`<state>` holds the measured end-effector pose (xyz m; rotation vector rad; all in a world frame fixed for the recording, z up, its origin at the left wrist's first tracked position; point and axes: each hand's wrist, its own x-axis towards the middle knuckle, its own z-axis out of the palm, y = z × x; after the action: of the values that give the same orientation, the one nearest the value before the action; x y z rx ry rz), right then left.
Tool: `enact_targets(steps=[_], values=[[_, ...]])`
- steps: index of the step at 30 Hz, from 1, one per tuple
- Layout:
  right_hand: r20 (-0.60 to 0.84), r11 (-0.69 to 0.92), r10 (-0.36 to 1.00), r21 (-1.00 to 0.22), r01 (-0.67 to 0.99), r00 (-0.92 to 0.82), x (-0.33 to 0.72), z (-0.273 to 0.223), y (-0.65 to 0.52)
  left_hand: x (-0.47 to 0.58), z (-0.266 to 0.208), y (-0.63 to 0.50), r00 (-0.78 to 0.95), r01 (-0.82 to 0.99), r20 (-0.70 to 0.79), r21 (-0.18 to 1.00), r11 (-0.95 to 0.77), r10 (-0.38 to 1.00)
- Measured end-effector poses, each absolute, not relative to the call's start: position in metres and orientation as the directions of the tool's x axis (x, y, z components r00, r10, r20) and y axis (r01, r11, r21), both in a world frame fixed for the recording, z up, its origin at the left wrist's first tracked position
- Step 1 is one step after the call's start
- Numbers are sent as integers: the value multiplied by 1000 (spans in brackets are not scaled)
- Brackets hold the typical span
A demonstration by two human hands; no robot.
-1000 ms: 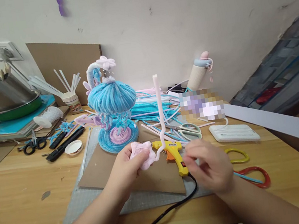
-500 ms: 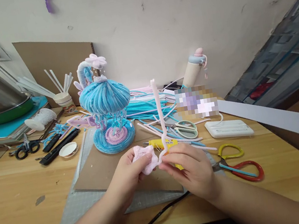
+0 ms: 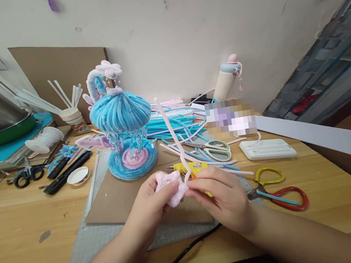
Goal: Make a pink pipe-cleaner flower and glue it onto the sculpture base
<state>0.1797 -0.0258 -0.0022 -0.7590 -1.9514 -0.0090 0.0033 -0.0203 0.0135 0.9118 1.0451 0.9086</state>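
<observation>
My left hand [image 3: 151, 199] is closed on a small pale pink piece [image 3: 171, 190] made of bent pipe cleaner, thumb pressed on top. A long pale pink pipe cleaner [image 3: 172, 132] rises from the piece's right edge, kinked near its base and leaning left at the top. My right hand [image 3: 224, 195] pinches this pipe cleaner close to where it meets the piece. Behind my fingers lies a yellow glue gun [image 3: 181, 167], partly hidden. Further back left stands a blue jellyfish-shaped pipe-cleaner model [image 3: 121, 111] on a round blue and pink base [image 3: 118, 169].
Cardboard [image 3: 107, 204] lies on a grey cutting mat [image 3: 81, 253]. Red-and-yellow scissors [image 3: 293, 204] and a white power bank [image 3: 268, 149] are at right; pale green scissors [image 3: 216, 150] lie behind. Loose blue pipe cleaners [image 3: 178, 126] spread at the back. Black scissors [image 3: 29, 174] rest left.
The upright pipe cleaner has swung left, from nearly vertical to a leftward lean. Both hands keep their hold. The whole view has shifted slightly.
</observation>
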Motion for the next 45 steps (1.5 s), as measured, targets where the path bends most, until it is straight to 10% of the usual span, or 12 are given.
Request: enact_targets(steps=[45], values=[[757,779,576,-394,487,-308,180,-4,-25,2,13,-23,185,-188,-286,929,320,940]])
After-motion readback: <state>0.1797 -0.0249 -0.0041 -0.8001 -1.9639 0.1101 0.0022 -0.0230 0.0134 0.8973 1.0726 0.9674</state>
